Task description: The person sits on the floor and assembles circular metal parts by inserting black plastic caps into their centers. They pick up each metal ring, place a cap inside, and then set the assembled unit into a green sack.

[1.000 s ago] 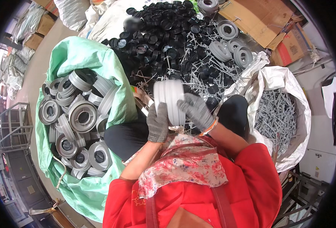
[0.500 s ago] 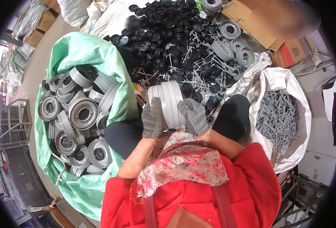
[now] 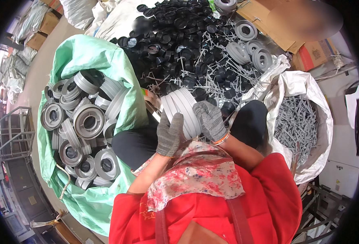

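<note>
- Over my lap, between two sacks: both gloved hands are closed on a stack of pale grey plastic rings (image 3: 183, 112), held on edge just above my knees.
- My left hand (image 3: 169, 134) wraps the lower left side of the stack, fingers curled up onto the outer rim.
- My right hand (image 3: 210, 120) clamps the right end face, fingers spread over the top edge. An orange band sits at that wrist.
- The stack tilts a little toward my left; the rings look pressed tight together, though I cannot tell whether they are snapped or only squeezed.
- To my left, the green sack (image 3: 106, 65) stands open, holding many grey spools (image 3: 88, 120) lying at all angles.
- To my right, the white sack (image 3: 305, 87) holds a tangle of thin grey sprue pieces (image 3: 297, 126).
- Ahead on the floor, a heap of black caps (image 3: 175, 36) mixed with more grey sprue; a few grey spools rest at its far right, beside flattened cardboard (image 3: 269, 24).
- My judgement on handling: keep pressure even from both ends so no ring slips out of the middle, keep the left fingers under the low side as support, and keep the stack level before moving it anywhere.
- Gloves dull the feel, so I should check the edges line up by eye.
</note>
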Tool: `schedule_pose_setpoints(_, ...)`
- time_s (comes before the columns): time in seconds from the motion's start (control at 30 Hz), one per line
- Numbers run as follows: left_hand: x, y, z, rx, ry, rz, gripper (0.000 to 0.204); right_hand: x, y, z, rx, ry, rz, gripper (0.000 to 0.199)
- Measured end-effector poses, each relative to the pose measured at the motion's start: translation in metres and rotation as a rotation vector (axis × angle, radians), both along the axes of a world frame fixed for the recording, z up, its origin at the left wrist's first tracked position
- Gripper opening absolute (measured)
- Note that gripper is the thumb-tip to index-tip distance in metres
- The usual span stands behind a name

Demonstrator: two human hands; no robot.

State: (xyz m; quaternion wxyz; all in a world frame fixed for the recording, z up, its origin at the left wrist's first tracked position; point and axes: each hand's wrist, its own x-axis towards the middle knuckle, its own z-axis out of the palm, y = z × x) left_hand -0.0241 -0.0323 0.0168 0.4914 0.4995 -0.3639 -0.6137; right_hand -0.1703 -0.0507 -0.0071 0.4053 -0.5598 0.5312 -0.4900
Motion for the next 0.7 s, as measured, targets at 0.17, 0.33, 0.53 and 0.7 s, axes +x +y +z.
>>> schedule_pose_setpoints(0.17,-0.005,0.007,-0.012,-0.086,-0.161,0.074,0.046,0.005,-0.001,-0.004,-0.076,0.120,0.033,0.025)
schedule_pose_setpoints(0.33,-0.015,0.006,-0.014,-0.013,0.001,0.194,0.042,0.015,0.004,-0.001,-0.039,0.179,-0.005,0.024)
schedule_pose_setpoints(0.53,-0.011,-0.013,0.004,0.390,0.194,0.180,0.043,0.016,0.012,-0.009,-0.225,0.290,-0.057,0.022)
schedule_pose_setpoints(0.7,-0.007,-0.001,-0.034,-0.215,-0.379,0.106,0.040,0.012,0.015,-0.004,-0.089,0.203,-0.044,0.021)
